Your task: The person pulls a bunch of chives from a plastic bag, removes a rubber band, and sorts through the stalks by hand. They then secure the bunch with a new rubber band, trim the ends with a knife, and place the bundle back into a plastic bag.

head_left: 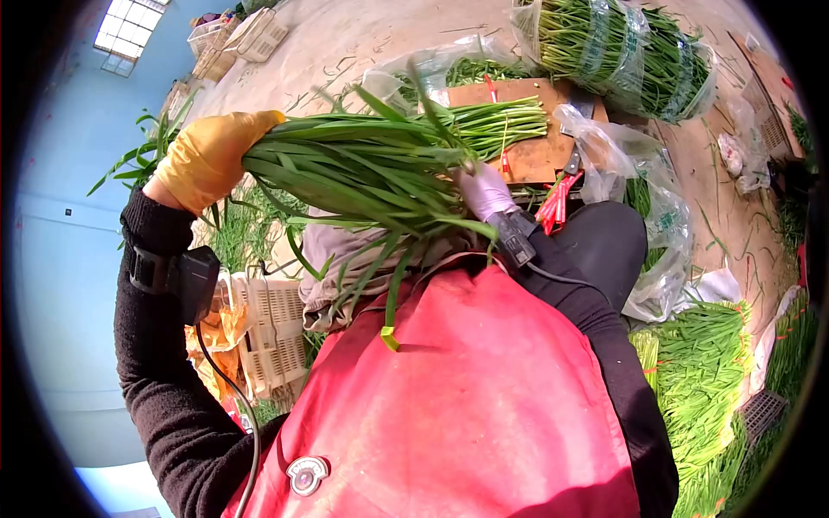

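A long bunch of green leafy stalks (345, 164) lies crosswise in front of the red apron (458, 388). My left hand (211, 160), in a yellow glove, is closed round the leaf ends at the left. My right hand (485, 190), in a pale purple glove, is closed at the near side of the bunch, its fingers partly hidden by leaves. Pale cut stems (509, 123) rest over a brown board (524, 161) just beyond it. Red ties (560, 200) and a knife-like tool (572, 161) lie at the board's right edge.
A large plastic-wrapped bundle (622, 52) lies at the upper right. Clear plastic (665, 190) spreads right of the board. Stacked greens (704, 380) fill the lower right. A white crate (275, 328) stands at the left, and more crates (255, 36) are at the back.
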`<move>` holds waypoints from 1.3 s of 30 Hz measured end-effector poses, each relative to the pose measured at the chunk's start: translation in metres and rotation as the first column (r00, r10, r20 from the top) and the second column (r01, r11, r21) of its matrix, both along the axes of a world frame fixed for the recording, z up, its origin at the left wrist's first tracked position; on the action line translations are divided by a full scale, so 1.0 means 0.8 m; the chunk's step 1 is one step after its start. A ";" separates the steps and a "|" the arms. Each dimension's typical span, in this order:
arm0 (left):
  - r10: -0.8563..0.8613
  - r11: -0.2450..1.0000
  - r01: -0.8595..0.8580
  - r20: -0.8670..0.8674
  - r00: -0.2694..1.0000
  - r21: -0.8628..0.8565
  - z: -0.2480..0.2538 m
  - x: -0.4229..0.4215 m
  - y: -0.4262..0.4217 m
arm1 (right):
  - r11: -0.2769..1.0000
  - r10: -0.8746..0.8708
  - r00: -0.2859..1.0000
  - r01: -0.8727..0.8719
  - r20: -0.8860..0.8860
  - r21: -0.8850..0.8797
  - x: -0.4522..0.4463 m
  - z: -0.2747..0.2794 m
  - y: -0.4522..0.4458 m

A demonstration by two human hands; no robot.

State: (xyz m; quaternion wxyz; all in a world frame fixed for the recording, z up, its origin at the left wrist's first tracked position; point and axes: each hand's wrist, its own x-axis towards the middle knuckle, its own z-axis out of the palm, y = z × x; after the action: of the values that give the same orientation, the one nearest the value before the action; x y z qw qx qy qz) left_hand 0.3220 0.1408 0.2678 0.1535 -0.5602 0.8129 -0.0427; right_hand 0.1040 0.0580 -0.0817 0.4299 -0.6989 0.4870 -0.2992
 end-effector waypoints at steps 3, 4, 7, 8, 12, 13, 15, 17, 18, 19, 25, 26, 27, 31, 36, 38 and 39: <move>0.024 0.999 -0.021 -0.119 0.993 0.027 0.002 0.012 0.013 | 0.981 0.018 0.964 0.035 -0.267 0.193 -0.021 -0.060 -0.008; 0.060 0.997 -0.056 -0.084 0.995 0.043 0.001 0.022 0.016 | 0.983 0.090 0.923 -0.023 -0.374 0.180 -0.033 -0.058 -0.006; 0.081 0.997 -0.081 -0.034 0.996 0.003 -0.002 0.043 0.026 | 0.955 0.184 0.856 -0.039 -0.484 0.293 -0.058 -0.105 -0.007; 0.095 0.995 -0.094 -0.068 0.993 0.012 0.000 0.046 0.027 | 0.923 0.231 0.849 -0.036 -0.476 0.384 -0.059 -0.120 -0.008; 0.115 0.993 -0.114 -0.137 0.984 0.013 0.004 0.062 0.042 | 0.895 0.399 0.719 -0.171 -0.569 0.412 -0.054 -0.085 0.016; 0.109 0.994 -0.110 -0.136 0.985 0.006 0.003 0.067 0.046 | 0.905 0.382 0.726 -0.169 -0.572 0.391 -0.054 -0.090 0.014; 0.109 0.994 -0.110 -0.113 0.988 -0.001 0.003 0.072 0.052 | 0.922 0.348 0.739 -0.160 -0.577 0.351 -0.055 -0.093 0.012; 0.095 0.995 -0.096 -0.119 0.988 -0.008 0.004 0.077 0.055 | 0.914 0.378 0.707 -0.183 -0.598 0.361 -0.059 -0.088 0.016; 0.084 0.996 -0.086 -0.137 0.987 -0.007 0.004 0.081 0.056 | 0.893 0.432 0.663 -0.218 -0.611 0.394 -0.063 -0.093 0.019; 0.069 0.997 -0.072 -0.153 0.986 -0.012 0.005 0.086 0.057 | 0.871 0.479 0.619 -0.248 -0.623 0.423 -0.066 -0.095 0.019; -0.029 0.982 0.007 -0.110 0.993 -0.189 0.021 0.111 0.083 | 0.841 0.536 0.605 -0.321 -0.589 0.436 -0.057 -0.127 0.023; -0.027 0.979 0.009 -0.088 0.996 -0.204 0.020 0.111 0.086 | 0.803 0.565 0.717 -0.365 -0.408 0.470 -0.060 -0.092 0.026; -0.025 0.975 0.010 -0.066 0.997 -0.221 0.019 0.110 0.089 | 0.827 0.520 0.796 -0.380 -0.310 0.413 -0.061 -0.073 0.027; -0.019 0.967 0.017 -0.005 1.000 -0.256 0.012 0.114 0.098 | 0.944 0.318 0.942 -0.304 0.107 -0.130 -0.051 -0.008 0.007; -0.077 0.965 0.061 -0.051 0.996 -0.256 0.006 0.102 0.093 | 0.799 0.427 0.889 -0.286 0.167 -0.529 0.025 0.119 0.030; -0.100 0.957 0.066 -0.110 0.989 -0.282 0.001 0.100 0.096 | 0.815 0.451 0.870 -0.311 0.197 -0.489 0.041 0.129 0.041; -0.088 0.961 0.055 -0.112 0.990 -0.271 -0.002 0.104 0.097 | 0.854 0.455 0.853 -0.337 0.255 -0.397 0.044 0.129 0.045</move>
State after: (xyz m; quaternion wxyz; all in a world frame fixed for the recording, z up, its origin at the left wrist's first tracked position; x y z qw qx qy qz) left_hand 0.4054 0.2181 0.2666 0.0246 -0.5477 0.8272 -0.1231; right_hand 0.1390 0.0940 0.0216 0.4336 -0.7860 0.1899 -0.3976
